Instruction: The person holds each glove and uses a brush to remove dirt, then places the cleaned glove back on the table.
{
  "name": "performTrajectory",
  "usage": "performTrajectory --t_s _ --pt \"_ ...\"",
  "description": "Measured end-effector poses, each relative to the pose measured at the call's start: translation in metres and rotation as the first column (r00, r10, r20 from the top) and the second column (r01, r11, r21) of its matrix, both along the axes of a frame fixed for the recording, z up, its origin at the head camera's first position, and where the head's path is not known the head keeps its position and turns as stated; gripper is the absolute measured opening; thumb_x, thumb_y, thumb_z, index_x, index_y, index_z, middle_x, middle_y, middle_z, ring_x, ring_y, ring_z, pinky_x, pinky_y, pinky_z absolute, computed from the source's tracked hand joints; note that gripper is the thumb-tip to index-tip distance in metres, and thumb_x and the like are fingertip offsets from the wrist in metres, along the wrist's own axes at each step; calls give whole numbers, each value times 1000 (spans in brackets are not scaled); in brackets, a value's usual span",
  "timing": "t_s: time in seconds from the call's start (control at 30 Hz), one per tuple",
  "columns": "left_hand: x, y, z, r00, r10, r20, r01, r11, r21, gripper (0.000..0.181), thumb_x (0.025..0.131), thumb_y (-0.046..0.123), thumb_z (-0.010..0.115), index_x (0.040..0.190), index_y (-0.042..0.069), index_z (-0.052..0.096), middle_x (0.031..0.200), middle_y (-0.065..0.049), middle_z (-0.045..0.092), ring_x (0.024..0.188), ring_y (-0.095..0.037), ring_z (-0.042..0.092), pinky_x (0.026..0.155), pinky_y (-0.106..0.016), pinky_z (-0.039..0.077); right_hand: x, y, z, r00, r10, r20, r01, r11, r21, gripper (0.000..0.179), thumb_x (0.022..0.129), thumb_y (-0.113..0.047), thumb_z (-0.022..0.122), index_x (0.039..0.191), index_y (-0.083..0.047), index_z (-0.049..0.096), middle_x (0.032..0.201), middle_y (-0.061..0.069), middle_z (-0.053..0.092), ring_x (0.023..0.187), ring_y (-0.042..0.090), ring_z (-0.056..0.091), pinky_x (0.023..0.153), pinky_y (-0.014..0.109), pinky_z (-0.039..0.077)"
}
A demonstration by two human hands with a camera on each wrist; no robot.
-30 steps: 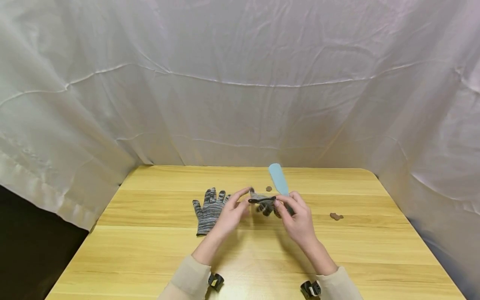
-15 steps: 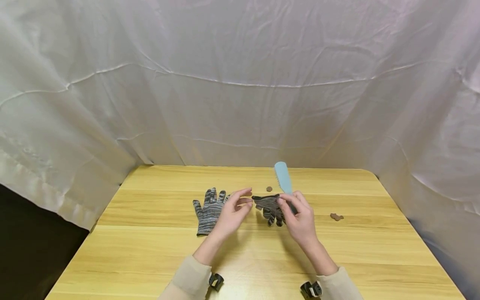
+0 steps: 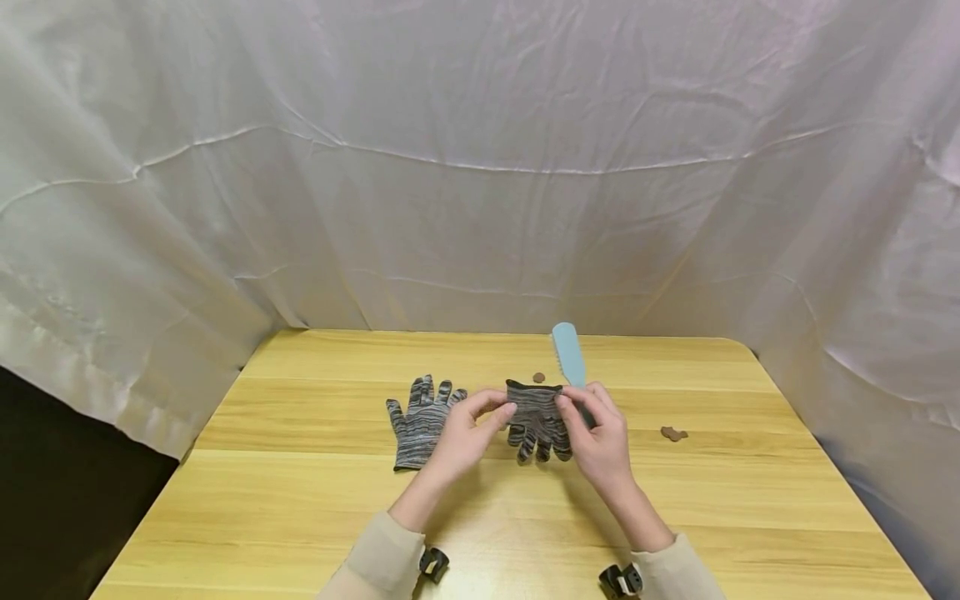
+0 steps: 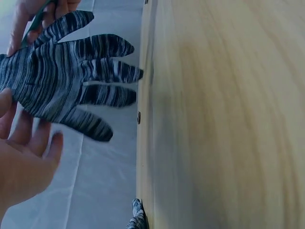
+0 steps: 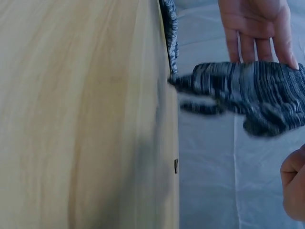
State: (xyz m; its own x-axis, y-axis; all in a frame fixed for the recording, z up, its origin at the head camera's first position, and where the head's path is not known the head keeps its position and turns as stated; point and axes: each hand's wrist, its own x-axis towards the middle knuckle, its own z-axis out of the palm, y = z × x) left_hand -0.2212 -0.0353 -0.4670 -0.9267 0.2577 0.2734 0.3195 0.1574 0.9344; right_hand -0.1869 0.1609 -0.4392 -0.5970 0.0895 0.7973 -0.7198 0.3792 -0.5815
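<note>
A grey-and-black striped knit glove [image 3: 536,410] hangs fingers-down above the table between both hands, its dark cuff spread flat at the top. My left hand [image 3: 467,429] pinches the cuff's left side between thumb and fingers. At the right end of the cuff, my right hand [image 3: 602,437] pinches the fabric and also holds a light-blue hairbrush [image 3: 568,354], whose head points away with bristles along its left edge. The hand covers most of the brush handle. A matching glove [image 3: 422,435] lies palm-flat on the table, partly behind the left hand.
Brown flat pieces [image 3: 673,433] lie on the wooden table [image 3: 750,500] to the right, and a small round brown piece [image 3: 538,377] sits behind the held glove. Pale curtains [image 3: 480,233] hang around the table's back and sides.
The held glove has turned from edge-on and bunched to facing the head camera. My left fingers came off its cuff, then took hold again. The hairbrush has swung slightly right.
</note>
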Motion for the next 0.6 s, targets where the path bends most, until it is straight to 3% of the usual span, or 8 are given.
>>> performTrajectory --t_s 0.13,0.2,0.33,0.5,0.6 --pt "1 1 2 999 -21 24 20 998 53 27 102 21 67 122 3 70 112 -11 75 98 -20 70 89 -32 60 -6 3 -11 998 -43 37 43 999 -4 20 81 23 70 98 12 72 81 18 59 72 6 48 62 15 41" --pt "2 1 3 999 -22 26 20 997 80 28 101 19 68 124 3 68 111 -11 76 97 -17 71 88 -27 59 -11 5 -19 995 -68 72 68 998 1 19 83 19 72 99 9 74 81 15 59 72 6 47 61 16 40" --pt "3 2 4 999 -33 26 28 989 142 34 99 12 70 132 4 64 114 -13 75 103 -21 72 94 -27 58 -16 11 -30 983 -99 155 99 995 13 15 88 7 76 102 3 77 84 8 61 73 7 48 60 18 40" --pt "2 3 3 999 -50 21 46 984 174 46 98 6 70 142 5 56 127 -19 70 114 -34 70 99 -29 57 -17 13 -33 959 -131 250 127 991 32 13 91 -3 78 104 0 78 87 5 65 75 10 51 63 18 41" --pt "3 2 3 998 -64 -1 63 985 162 45 98 4 69 141 7 58 134 -18 67 111 -30 71 95 -27 58 -16 14 -33 937 -148 317 139 989 53 14 92 -8 78 104 -1 78 91 5 68 80 12 56 68 17 43"
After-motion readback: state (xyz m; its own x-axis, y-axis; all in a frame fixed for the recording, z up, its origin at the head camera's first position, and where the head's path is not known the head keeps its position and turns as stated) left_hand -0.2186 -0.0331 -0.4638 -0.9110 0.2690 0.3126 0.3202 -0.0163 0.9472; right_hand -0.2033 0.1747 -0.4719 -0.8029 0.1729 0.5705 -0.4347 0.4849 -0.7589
